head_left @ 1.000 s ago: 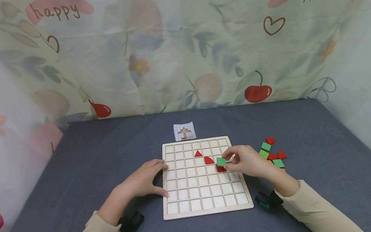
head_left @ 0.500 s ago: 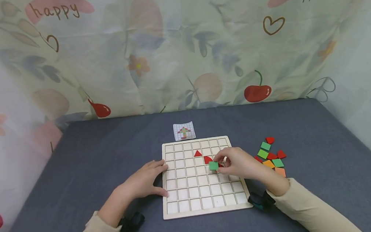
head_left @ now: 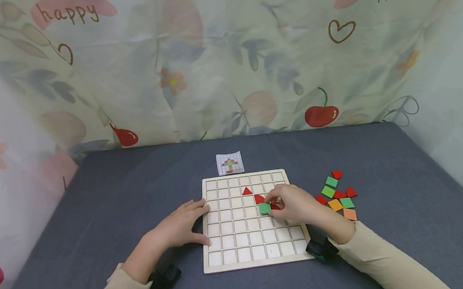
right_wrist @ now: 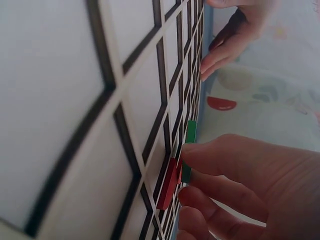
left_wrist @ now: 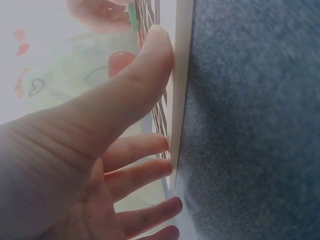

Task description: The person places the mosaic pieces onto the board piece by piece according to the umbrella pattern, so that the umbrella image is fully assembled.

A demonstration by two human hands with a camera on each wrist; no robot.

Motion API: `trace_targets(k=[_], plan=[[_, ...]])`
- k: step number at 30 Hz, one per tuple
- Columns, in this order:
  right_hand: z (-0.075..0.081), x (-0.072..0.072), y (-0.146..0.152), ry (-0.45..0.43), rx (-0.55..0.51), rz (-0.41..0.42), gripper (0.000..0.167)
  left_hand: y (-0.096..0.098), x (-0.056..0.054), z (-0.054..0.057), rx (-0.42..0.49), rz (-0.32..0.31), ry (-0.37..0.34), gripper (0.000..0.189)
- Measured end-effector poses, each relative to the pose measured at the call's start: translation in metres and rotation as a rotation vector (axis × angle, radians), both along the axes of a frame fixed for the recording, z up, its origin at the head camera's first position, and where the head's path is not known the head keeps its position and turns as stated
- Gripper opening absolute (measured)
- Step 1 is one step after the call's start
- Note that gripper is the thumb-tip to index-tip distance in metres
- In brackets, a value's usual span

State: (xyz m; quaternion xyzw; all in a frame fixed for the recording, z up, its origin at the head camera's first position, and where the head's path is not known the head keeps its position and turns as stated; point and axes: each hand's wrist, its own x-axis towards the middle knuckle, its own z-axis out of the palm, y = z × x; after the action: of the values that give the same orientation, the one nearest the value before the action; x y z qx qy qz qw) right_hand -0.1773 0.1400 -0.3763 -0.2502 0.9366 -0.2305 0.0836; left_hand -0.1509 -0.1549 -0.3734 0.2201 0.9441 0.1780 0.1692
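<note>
A pale wooden grid board (head_left: 241, 240) lies on the table. My left hand (head_left: 180, 224) rests against its left edge, thumb and fingers spread straight; the left wrist view shows the thumb (left_wrist: 135, 80) touching the rim. My right hand (head_left: 296, 203) pinches a green square tile (head_left: 264, 208) by its right side, over a cell near the board's middle. In the right wrist view the green tile (right_wrist: 190, 127) stands slightly above the grid, beside a red piece (right_wrist: 167, 187). A red triangle (head_left: 246, 191) and a red quarter-round (head_left: 259, 199) sit in cells; another red piece (head_left: 275, 206) is partly hidden by my fingers.
To the board's right lie loose tiles: several red pieces (head_left: 351, 192), green squares (head_left: 331, 181), an orange square (head_left: 335, 204) and a peach-coloured one (head_left: 349, 214). Behind the board is a small pattern card (head_left: 230, 164). A patterned cloth (head_left: 208, 73) hangs at the table's far edge.
My right hand has moved left and slightly down with the green tile, from over the lower red piece to the cell left of it. My left hand stays at the board's edge.
</note>
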Motion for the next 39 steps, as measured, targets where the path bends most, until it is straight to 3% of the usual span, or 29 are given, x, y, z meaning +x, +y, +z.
trace_targets(k=[10, 22, 31, 39], plan=[[-0.003, 0.001, -0.003, 0.045, 0.042, -0.004, 0.021, 0.000, -0.001, -0.004, 0.015, -0.001, 0.006, 0.083], [-0.004, 0.001, -0.002, 0.029, 0.010, -0.019, 0.019, 0.000, -0.002, -0.005, 0.023, 0.002, 0.008, 0.083], [0.003, -0.004, 0.021, -0.012, -0.063, -0.078, 0.022, 0.000, -0.002, -0.005, 0.030, 0.015, 0.032, 0.082], [0.008, -0.008, 0.045, 0.039, -0.094, -0.125, 0.022, 0.000, -0.001, -0.006, 0.026, 0.042, 0.066, 0.088]])
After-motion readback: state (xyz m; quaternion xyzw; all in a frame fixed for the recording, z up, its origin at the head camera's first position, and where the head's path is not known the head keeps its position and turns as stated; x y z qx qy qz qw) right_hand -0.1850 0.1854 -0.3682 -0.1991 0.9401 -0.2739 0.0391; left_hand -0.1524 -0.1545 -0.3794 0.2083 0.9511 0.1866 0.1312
